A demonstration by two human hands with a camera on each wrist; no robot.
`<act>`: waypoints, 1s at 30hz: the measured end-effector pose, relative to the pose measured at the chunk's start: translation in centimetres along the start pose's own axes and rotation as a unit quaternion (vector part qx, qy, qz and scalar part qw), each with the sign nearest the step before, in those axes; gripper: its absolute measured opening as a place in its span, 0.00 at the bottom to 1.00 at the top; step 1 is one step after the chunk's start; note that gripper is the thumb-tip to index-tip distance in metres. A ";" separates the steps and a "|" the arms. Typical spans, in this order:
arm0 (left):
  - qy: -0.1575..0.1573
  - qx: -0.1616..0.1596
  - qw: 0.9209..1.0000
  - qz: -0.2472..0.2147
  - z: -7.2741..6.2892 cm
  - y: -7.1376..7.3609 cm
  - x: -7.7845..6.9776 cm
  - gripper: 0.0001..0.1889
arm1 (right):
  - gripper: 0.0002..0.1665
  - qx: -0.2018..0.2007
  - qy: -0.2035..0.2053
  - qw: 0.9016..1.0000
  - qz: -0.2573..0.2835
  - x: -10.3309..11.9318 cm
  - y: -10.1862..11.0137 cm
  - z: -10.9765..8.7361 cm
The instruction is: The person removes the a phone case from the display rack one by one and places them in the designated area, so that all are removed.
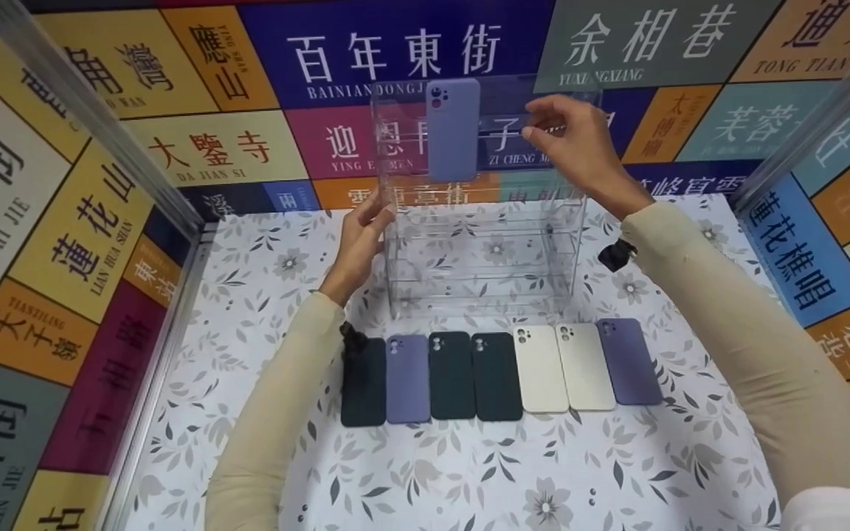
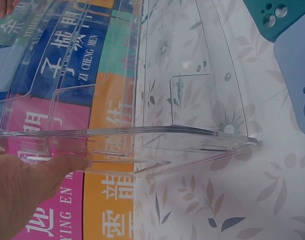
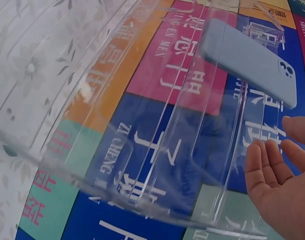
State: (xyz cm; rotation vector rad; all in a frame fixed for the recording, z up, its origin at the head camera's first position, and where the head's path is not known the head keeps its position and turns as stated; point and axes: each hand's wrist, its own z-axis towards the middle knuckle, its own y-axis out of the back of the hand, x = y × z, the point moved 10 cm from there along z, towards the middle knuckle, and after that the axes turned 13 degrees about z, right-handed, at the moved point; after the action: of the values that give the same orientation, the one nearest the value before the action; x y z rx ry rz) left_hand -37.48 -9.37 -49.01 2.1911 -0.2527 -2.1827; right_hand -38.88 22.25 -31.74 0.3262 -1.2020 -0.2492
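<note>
A clear acrylic display rack (image 1: 480,290) with several tiers stands at the middle back. A lavender phone case (image 1: 454,133) leans upright on its top tier, left of centre, with the camera holes at its upper left. My left hand (image 1: 362,243) touches the rack's left side; a straight finger rests along that side panel in the left wrist view, while part of the hand is out of sight. Near the rack's upper right, my right hand (image 1: 580,144) is raised with thumb and fingers apart and nothing between them. In the right wrist view its loosely bent fingers (image 3: 267,172) are clear of the lavender case.
Before the rack lies a row of phone cases: dark green (image 1: 363,387), lavender (image 1: 408,380), two more dark green (image 1: 452,376), two cream (image 1: 541,369) and one purple (image 1: 629,361). A flowered cloth (image 1: 543,472) covers the table. Printed panels (image 1: 226,147) enclose the back and sides.
</note>
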 end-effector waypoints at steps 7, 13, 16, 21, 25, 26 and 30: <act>-0.003 -0.002 1.000 0.007 -0.2 0.1 0.0 0.34 | 0.21 -0.001 -0.007 1.000 0.000 0.5 -1.3 1.0; 0.002 -0.003 1.000 0.009 0.0 0.0 0.1 0.34 | 0.22 0.004 0.008 1.000 -0.011 1.4 -2.3 1.9; 0.001 -0.002 1.000 0.008 0.0 0.1 0.0 0.33 | 0.23 0.005 -0.001 1.000 -0.008 1.6 -2.8 2.4; -0.008 -0.004 1.000 0.004 0.1 0.2 -0.2 0.33 | 0.22 -0.001 0.005 1.000 0.011 1.9 -3.7 3.0; -0.013 -0.004 1.000 0.005 0.0 0.1 -0.4 0.32 | 0.22 -0.012 0.003 1.000 0.019 1.9 -4.1 3.5; -0.013 -0.005 1.000 0.007 0.0 0.1 -0.3 0.32 | 0.22 -0.014 0.002 1.000 0.019 1.8 -4.2 3.6; -0.012 -0.004 1.000 0.008 0.0 0.1 -0.1 0.32 | 0.26 -0.013 0.005 1.000 0.016 1.5 -4.7 3.8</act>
State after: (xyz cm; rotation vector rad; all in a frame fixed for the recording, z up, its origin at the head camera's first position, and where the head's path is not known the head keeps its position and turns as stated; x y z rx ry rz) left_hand -37.47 -9.42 -48.87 2.1515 -0.2611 -2.1997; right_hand -42.01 16.95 -30.92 0.2851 -1.1923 -0.2357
